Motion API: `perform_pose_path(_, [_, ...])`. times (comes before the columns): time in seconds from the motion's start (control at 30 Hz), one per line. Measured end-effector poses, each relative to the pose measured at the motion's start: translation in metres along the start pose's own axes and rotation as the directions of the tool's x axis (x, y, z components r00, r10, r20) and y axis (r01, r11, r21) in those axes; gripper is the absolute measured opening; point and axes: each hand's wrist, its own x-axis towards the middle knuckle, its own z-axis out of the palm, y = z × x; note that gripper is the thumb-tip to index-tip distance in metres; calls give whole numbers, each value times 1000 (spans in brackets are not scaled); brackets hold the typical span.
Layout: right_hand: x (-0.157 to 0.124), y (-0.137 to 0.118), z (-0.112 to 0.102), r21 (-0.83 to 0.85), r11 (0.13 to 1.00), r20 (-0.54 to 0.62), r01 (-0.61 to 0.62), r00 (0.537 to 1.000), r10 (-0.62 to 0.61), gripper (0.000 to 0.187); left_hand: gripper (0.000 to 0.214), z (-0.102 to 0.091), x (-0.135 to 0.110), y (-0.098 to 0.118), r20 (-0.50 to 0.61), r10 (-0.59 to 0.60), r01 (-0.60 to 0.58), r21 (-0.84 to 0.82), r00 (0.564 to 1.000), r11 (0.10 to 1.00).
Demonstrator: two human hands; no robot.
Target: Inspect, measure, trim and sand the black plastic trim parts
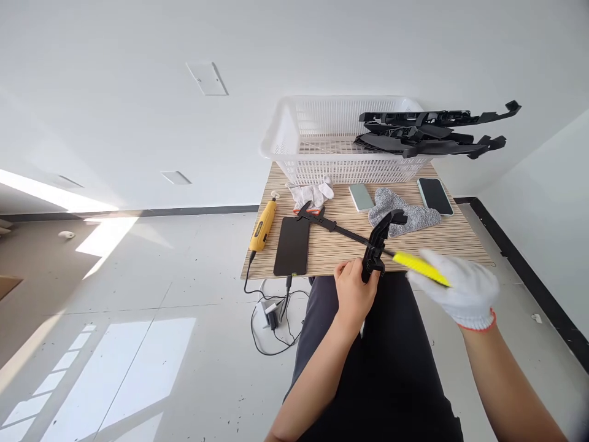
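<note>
My bare left hand [354, 287] is wrapped round the lower end of a black plastic part [378, 236], holding it upright at the table's front edge. In my right hand [460, 285], which wears a white knit glove with an orange cuff edge, is a yellow-handled tool [419, 266]. Its thin dark tip points left and reaches the side of the plastic part; whether they touch I cannot tell. The glove is slightly blurred. Behind the part, a black caliper [334, 226] lies slanting across the table, one end over a dark tablet-like device [292, 245].
A yellow rotary tool [263, 227] lies at the table's left edge, its cord hanging down. White gloves [313, 193], a pale green box [361, 197], a grey cloth [405, 212] and a phone [435, 196] lie behind. A white basket [340, 166] holds several black parts [432, 135].
</note>
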Motion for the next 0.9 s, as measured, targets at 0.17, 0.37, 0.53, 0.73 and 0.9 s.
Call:
perform_pose_path(0.17, [10, 5, -5, -52, 988, 35, 143, 989, -142, 29, 13, -2, -1, 0, 3, 9, -9, 5, 1000, 1000])
perform_pose_path(0.37, [16, 10, -8, -45, 992, 35, 118, 993, -116, 38, 13, -2, 0, -1, 28, -4, 4, -4, 1000, 1000])
perform_pose_path(0.53, [19, 11, -11, -59, 998, 24, 10, 1000, -9, 39, 9, -2, 1, 0, 39, -17, 18, -15, 999, 1000])
perform_pose_path(0.73, [25, 13, -7, -68, 987, 28, 143, 990, -141, 38, 11, -2, 0, 1, 23, -7, 7, -1, 1000, 1000])
perform_pose_path(0.9, [32, 14, -6, -19, 972, 68, 233, 971, -231, 38, 11, -1, 0, 0, 14, 1, -1, 8, 1000, 1000])
